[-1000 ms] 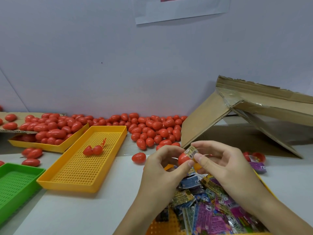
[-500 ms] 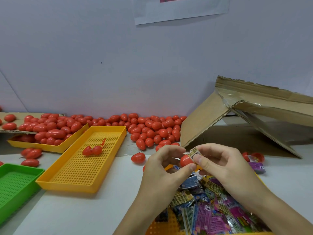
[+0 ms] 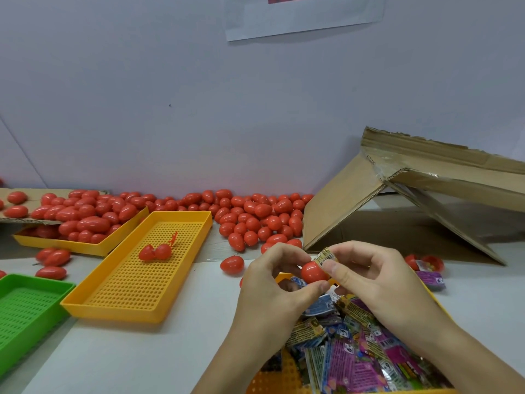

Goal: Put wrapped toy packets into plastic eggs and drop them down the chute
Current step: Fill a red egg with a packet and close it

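My left hand [image 3: 272,282] pinches a red plastic egg half [image 3: 312,272] between thumb and fingers. My right hand [image 3: 377,277] presses a yellow wrapped toy packet [image 3: 326,255] against the egg's opening; part of the packet sticks out above. Both hands hover over a yellow tray [image 3: 272,382] heaped with colourful wrapped packets [image 3: 358,348]. A cardboard chute [image 3: 341,206] leans against the wall just behind my hands, to the right.
Many red eggs [image 3: 255,217] lie piled along the wall and in a far-left yellow tray [image 3: 93,245]. A nearer yellow tray [image 3: 136,282] holds an open egg [image 3: 154,251]. A green tray [image 3: 25,311] sits at the left edge. An opened egg [image 3: 426,263] lies right.
The packet has been worked slightly deeper into the egg half, and both hands have shifted a little to the right and down. Nothing else moved.
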A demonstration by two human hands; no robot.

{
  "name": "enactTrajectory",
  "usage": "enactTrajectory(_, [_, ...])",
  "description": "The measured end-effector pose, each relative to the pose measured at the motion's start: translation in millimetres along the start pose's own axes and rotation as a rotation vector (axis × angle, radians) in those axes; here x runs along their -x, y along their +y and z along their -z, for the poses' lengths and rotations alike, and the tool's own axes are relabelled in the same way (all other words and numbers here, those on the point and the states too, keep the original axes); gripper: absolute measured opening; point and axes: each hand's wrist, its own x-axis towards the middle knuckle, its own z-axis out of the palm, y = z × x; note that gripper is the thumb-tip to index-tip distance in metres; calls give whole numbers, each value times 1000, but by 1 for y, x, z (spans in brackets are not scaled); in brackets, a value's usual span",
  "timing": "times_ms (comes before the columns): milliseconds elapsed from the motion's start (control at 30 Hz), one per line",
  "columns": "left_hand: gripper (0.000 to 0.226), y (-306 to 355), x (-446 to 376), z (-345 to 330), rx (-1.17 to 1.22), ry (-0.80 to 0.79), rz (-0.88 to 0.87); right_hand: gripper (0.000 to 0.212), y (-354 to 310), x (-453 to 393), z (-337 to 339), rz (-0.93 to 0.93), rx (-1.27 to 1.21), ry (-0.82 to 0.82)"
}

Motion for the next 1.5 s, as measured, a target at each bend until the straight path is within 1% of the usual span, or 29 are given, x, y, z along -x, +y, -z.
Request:
enactTrajectory(333, [29, -1, -1, 0, -1, 15, -2, 39, -1, 0, -1, 61, 73, 47])
enactTrajectory(533, [28, -1, 0, 0, -20, 11, -16, 29, -3, 1, -1, 73, 130, 36])
enactTrajectory(700, [31, -1, 0, 0, -30, 9, -27, 28, -2, 1, -2, 71, 183, 19])
enactTrajectory(800, [34, -1, 0, -1, 18, -14, -27, 31, -2, 1, -1, 62, 192, 9])
enactTrajectory(1033, [27, -4, 0, 1, 52, -36, -18, 43, -2, 1, -2, 55, 162, 2])
enactTrajectory(1167, [24, -5, -2, 2, 58, -60, -7, 44, -2, 2, -3, 74, 146, 31])
enactTrajectory(1300, [24, -8, -5, 5, 194, -50, 58, 49, -4, 4, -7, 172, 218, 97])
enactTrajectory(1367, [21, -10, -5, 6, 278, -62, 102, 48, -6, 5, -9, 252, 331, 113])
enactTrajectory(1433, [25, -12, -6, 6, 355, -77, 145, 45, -5, 6, -11, 311, 423, 100])
enactTrajectory(1500, [33, -14, -7, 5, 413, -85, 183, 46, -4, 6, -11, 335, 463, 104])
